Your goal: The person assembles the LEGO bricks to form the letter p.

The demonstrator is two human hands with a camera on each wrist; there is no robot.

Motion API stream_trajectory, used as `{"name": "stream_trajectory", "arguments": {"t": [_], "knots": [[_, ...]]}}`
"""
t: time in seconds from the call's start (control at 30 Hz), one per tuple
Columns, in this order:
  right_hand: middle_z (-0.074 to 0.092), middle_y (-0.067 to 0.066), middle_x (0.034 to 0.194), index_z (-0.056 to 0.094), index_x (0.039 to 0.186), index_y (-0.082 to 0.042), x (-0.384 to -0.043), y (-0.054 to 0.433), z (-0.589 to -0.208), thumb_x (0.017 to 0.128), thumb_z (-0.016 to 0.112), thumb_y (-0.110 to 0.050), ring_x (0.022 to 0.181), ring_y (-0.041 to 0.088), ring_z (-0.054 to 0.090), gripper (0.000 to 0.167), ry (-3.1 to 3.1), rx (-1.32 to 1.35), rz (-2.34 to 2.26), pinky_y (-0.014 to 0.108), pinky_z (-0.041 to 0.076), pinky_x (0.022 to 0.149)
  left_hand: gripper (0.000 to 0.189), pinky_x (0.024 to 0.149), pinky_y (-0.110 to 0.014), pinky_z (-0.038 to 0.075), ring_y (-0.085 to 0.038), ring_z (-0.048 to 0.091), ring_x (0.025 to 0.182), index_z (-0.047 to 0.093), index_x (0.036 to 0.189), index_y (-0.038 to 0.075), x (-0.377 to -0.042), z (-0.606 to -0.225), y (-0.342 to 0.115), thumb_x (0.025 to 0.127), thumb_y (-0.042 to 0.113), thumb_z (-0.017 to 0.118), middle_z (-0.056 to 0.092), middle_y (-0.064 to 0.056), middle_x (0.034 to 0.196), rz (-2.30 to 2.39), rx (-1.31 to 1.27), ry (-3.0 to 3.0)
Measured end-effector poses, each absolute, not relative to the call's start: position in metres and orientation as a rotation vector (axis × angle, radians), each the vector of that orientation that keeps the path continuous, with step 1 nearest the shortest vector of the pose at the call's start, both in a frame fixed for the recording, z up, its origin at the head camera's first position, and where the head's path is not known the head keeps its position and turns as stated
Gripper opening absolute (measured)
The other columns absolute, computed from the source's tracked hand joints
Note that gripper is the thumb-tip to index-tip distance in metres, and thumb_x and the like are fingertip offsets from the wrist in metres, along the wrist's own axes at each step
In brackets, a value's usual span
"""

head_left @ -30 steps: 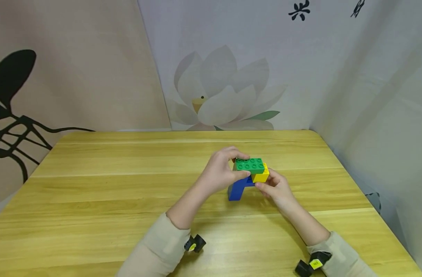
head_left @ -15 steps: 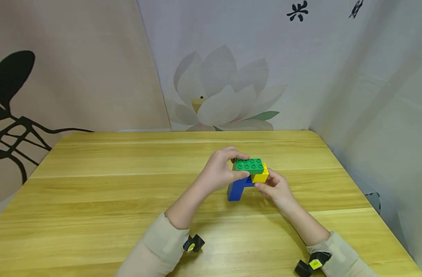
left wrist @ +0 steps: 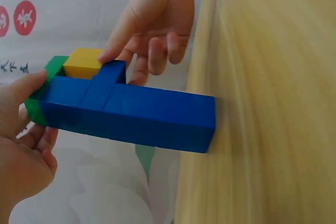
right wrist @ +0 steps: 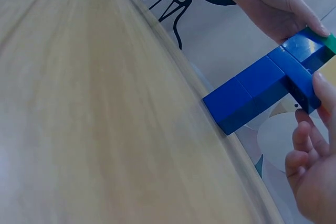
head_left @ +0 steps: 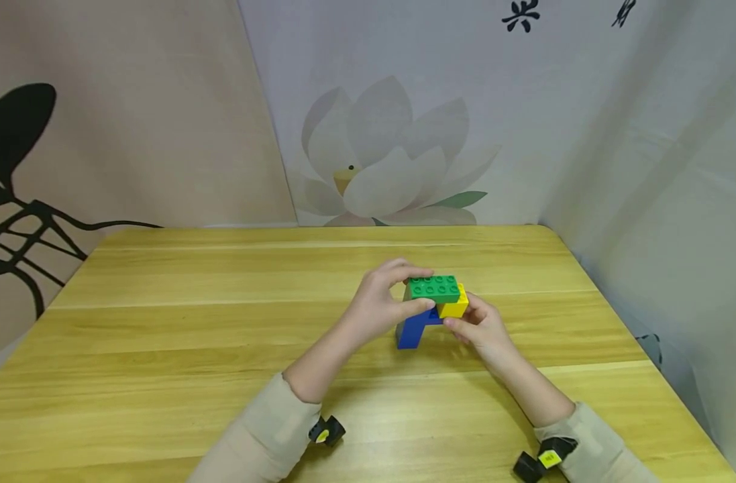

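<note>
A stack of toy building bricks stands upright on the table, with a blue brick column [head_left: 411, 330] at its base and a blue cross brick [right wrist: 296, 80] jutting out to the right. A yellow brick [head_left: 453, 308] sits over that overhang. Across the top lies a green studded brick [head_left: 435, 288]. My left hand [head_left: 376, 302] grips the green brick, thumb on the near side and fingers on the far side. My right hand [head_left: 485, 332] pinches the overhanging end, thumb tip where the yellow and blue bricks meet; its far fingers are partly hidden in the head view.
The wooden table [head_left: 192, 335] spreads around the stack. Behind it hangs a pale cloth backdrop [head_left: 404, 40] with a printed lotus. Each sleeve carries a small black camera, the left camera [head_left: 327, 431] and the right camera [head_left: 543, 459] both low over the table.
My left wrist and forearm have shifted slightly left and down, the fingers still gripping the green brick. The stack and my right hand look almost unmoved.
</note>
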State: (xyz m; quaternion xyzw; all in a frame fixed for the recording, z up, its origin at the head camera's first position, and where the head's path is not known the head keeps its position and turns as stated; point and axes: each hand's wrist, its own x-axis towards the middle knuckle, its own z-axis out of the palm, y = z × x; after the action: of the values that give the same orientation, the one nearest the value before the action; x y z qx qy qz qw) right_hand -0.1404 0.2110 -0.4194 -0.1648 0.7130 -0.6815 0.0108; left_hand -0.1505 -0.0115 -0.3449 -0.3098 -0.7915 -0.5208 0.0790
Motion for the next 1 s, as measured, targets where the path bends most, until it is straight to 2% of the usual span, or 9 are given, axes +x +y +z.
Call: {"name": "stream_trajectory", "arguments": {"t": [0.17, 0.4, 0.6, 1.0], "knots": [[0.053, 0.001, 0.071, 0.063, 0.115, -0.013, -0.140, 0.210, -0.419, 0.088, 0.065, 0.000, 0.055, 0.010, 0.044, 0.030, 2.217, -0.500, -2.133, 0.025, 0.038, 0.048, 0.042, 0.085, -0.032, 0.046, -0.011, 0.053, 0.101, 0.067, 0.120, 0.010, -0.151, -0.350, -0.016, 0.081, 0.013, 0.079, 0.062, 0.003, 0.112, -1.607, -0.960, -2.320], [0.054, 0.002, 0.072, 0.063, 0.115, -0.012, -0.141, 0.210, -0.418, 0.088, 0.066, -0.001, 0.056, 0.011, 0.045, 0.029, 2.234, -0.489, -2.117, 0.024, 0.039, 0.049, 0.045, 0.074, -0.035, 0.039, -0.011, 0.053, 0.094, 0.065, 0.123, 0.015, -0.152, -0.360, -0.025, 0.080, 0.012, 0.079, 0.062, 0.007, 0.113, -1.584, -0.950, -2.288], [0.054, 0.002, 0.073, 0.062, 0.117, -0.011, -0.141, 0.210, -0.418, 0.088, 0.066, -0.001, 0.056, 0.011, 0.045, 0.031, 2.241, -0.493, -2.118, 0.024, 0.038, 0.048, 0.045, 0.073, -0.034, 0.039, -0.007, 0.052, 0.095, 0.064, 0.125, 0.016, -0.153, -0.364, -0.029, 0.082, 0.012, 0.078, 0.061, 0.008, 0.106, -1.586, -0.963, -2.277], [0.054, 0.002, 0.072, 0.063, 0.113, -0.012, -0.139, 0.210, -0.417, 0.089, 0.066, -0.002, 0.055, 0.012, 0.045, 0.026, 2.278, -0.460, -2.113, 0.026, 0.038, 0.047, 0.044, 0.074, -0.034, 0.039, -0.021, 0.056, 0.095, 0.065, 0.122, 0.011, -0.153, -0.366, -0.027, 0.081, 0.010, 0.078, 0.064, 0.002, 0.102, -1.652, -0.953, -2.201]]}}
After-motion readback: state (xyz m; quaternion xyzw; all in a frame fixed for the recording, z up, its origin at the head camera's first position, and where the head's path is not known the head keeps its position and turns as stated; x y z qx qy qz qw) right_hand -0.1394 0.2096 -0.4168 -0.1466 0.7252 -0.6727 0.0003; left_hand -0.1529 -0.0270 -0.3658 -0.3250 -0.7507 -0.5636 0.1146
